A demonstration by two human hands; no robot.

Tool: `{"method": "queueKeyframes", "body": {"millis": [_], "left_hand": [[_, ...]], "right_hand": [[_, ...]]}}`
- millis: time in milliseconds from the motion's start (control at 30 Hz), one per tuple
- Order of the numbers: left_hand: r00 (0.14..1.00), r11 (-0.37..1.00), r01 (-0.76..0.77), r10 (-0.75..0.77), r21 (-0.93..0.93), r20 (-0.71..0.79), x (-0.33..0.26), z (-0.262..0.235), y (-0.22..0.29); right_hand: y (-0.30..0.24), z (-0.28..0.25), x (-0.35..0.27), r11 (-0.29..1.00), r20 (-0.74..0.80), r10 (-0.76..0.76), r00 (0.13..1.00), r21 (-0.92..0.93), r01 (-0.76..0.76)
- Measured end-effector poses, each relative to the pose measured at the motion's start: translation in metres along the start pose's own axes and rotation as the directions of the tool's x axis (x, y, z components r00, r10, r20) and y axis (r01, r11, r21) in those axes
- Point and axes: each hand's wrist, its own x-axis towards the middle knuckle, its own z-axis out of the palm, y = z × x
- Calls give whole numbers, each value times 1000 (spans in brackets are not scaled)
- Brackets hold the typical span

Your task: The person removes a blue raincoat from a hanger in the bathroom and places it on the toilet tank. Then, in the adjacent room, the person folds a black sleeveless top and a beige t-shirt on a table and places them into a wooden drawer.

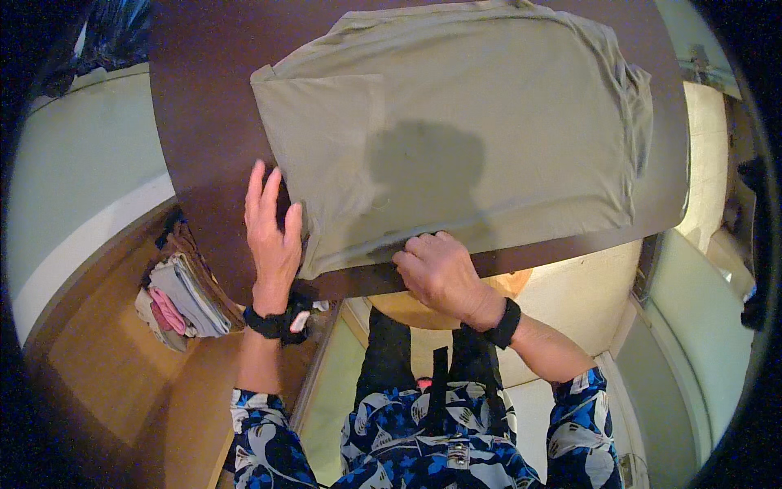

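Note:
An olive-grey T-shirt (521, 122) lies spread on the dark brown table (208, 106), its left part folded over in a layer with a slanting edge. My left hand (273, 236) is open at the shirt's left edge, fingers pointing away from me and thumb apart. At the near edge of the cloth my right hand (440, 273) is closed, its curled fingers on the hem; the fingertips are hidden under the hand. Wrinkles bunch along the shirt's right end. A dark shadow falls across its middle.
A stack of folded clothes (191, 301) sits on a wooden surface (106, 367) below the table's left side. The table's near edge curves just in front of me. A pale green panel (684, 326) stands at the right. Dark plastic (114, 33) shows at the far left.

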Motion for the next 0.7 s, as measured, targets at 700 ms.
{"method": "queueKeyframes", "body": {"millis": [700], "left_hand": [[941, 941, 282, -233, -185, 246, -79, 2, 46]], "right_hand": [[31, -19, 101, 981, -227, 184, 956, -26, -194]]}}
